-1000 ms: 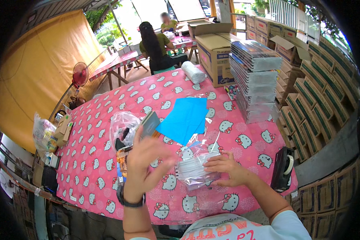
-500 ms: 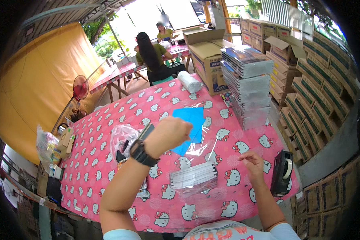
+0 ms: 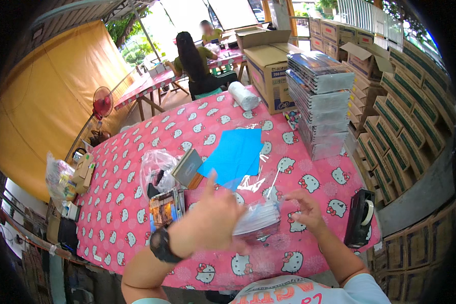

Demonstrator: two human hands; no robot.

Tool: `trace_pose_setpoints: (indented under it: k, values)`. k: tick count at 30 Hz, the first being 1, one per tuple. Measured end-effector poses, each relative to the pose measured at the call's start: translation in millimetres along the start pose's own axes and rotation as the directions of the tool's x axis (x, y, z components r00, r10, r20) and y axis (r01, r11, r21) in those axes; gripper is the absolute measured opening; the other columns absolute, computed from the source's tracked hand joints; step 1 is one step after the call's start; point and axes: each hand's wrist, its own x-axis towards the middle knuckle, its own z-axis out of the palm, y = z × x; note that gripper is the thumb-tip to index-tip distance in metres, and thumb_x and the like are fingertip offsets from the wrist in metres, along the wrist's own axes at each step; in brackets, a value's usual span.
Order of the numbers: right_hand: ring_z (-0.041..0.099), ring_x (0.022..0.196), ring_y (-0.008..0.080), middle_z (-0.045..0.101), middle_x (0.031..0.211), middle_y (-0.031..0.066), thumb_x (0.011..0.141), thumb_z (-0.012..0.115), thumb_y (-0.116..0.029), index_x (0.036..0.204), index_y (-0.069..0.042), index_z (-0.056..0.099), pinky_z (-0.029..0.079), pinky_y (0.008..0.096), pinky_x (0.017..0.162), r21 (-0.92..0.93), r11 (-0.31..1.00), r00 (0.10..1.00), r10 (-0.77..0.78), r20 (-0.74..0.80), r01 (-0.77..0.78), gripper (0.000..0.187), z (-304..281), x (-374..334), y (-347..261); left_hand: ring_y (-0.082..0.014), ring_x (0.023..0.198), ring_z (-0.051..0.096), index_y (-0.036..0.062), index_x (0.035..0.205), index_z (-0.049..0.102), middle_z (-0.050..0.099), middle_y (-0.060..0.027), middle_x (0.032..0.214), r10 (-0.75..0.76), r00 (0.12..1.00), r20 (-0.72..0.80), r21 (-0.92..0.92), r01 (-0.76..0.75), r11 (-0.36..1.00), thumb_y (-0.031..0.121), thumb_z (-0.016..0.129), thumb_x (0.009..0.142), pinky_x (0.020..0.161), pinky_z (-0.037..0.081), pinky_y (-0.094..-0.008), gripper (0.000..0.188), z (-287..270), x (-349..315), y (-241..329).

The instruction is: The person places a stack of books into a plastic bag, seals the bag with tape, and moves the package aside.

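Observation:
A clear plastic-wrapped packet of white, folded-looking pieces lies on the table in front of me. Over its left side is my left hand, a dark watch on the wrist; it is smeared by motion, but its fingers look spread. At the packet's right edge, my right hand has curved fingers, with a gap between thumb and fingertips. Whether they touch the plastic is unclear. Just beyond lie overlapping bright blue sheets. A grey-covered block and a picture-covered booklet sit left of them.
A black tape dispenser stands at the right edge. Tall stacked spiral notebooks, a carton and a plastic roll are farther back. A crumpled clear bag lies left on the pink tablecloth. Two people sit beyond.
My left hand has come back from over the blue sheets to the packet, uncovering the sheets and grey block. My right hand has moved slightly left, to the packet's edge.

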Motion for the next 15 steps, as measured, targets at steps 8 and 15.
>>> trace_pose_setpoints:
  k: [8, 15]
  values:
    - [0.053, 0.103, 0.0227, 0.061, 0.110, 0.0080, 0.072, 0.068, -0.025, 0.107, -0.007, 0.061, 0.031, 0.0391, 0.097, -0.350, 0.895, 0.902, -0.118, 0.416, 0.278, 0.040, 14, 10, -32, -0.0149, 0.080, 0.057, 0.0143, 0.078, 0.063, 0.054, 0.0012, 0.071, -0.051, 0.995, -0.086, -0.122, 0.040, 0.992, 0.019, 0.071, 0.068, 0.103, 0.020, -0.0597, 0.014, -8, -34, 12]
    - [0.048, 0.116, 0.0231, 0.056, 0.122, 0.0038, 0.072, 0.068, -0.025, 0.116, -0.016, 0.057, 0.020, 0.0522, 0.102, -0.523, 0.833, 0.835, 0.150, 0.529, 0.182, 0.046, 22, 16, -31, -0.0140, 0.084, 0.056, 0.0138, 0.075, 0.062, 0.056, 0.0027, 0.075, 0.005, 0.999, -0.050, -0.014, -0.006, 1.000, 0.019, 0.070, 0.070, 0.103, 0.017, -0.0624, 0.011, 7, -36, 12]
